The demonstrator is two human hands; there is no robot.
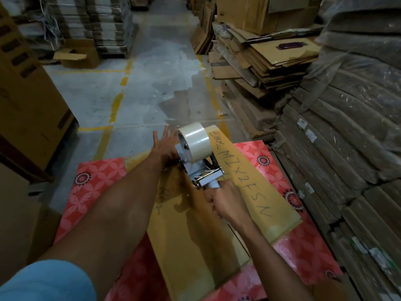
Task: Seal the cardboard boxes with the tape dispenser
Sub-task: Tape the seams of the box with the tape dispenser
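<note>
Only the head view to go on here. The box (95,192) is the red flowery one right under the person, with two brown flaps folded shut on top: the right flap (256,183) has marker scribble on it, and the left flap (191,246) sits under the forearm. The seam (236,234) between them runs pretty much straight away from the body, leaning a bit left toward the far end, and that's the line everything hangs on. The tape dispenser (196,168) sits on that line up near the far edge, with the roll (193,139) pointing away and the handle pointing back at the person. The right hand (227,203) has its fingers wrapped tight round the handle, so it's the nearer one on the body side of the tool. The left hand (166,146) is stretched out past it, fingers straight and spread, flat on the far end of the box just beside the roll and not holding anything. My guess is the next stroke comes back toward the body along the seam while the left hand pins the far end. I can't tell whether the tape end is stuck down yet.
</note>
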